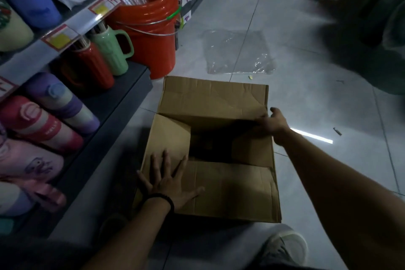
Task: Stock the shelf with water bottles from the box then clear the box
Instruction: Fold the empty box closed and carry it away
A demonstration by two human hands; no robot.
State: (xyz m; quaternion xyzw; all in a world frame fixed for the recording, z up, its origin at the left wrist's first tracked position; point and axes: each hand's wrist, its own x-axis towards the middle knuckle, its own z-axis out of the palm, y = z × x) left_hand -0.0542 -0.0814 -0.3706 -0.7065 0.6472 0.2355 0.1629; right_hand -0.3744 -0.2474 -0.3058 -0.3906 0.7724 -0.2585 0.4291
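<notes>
Shelf (pixel 122 103) stands left, with water bottles (pixel 43 125) lying on its lower tier. Cardboard box (pixel 230 190) sits on the floor just right of it, flaps partly folded. Left hand (pixel 168 182) presses spread flat on the near-left flap. Right hand (pixel 274 121), blurred, apparently grips the far-right flap.

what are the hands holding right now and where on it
The right hand grips the cardboard box by the right corner of its far flap. The left hand holds nothing; it presses flat on the near left flap.
</notes>
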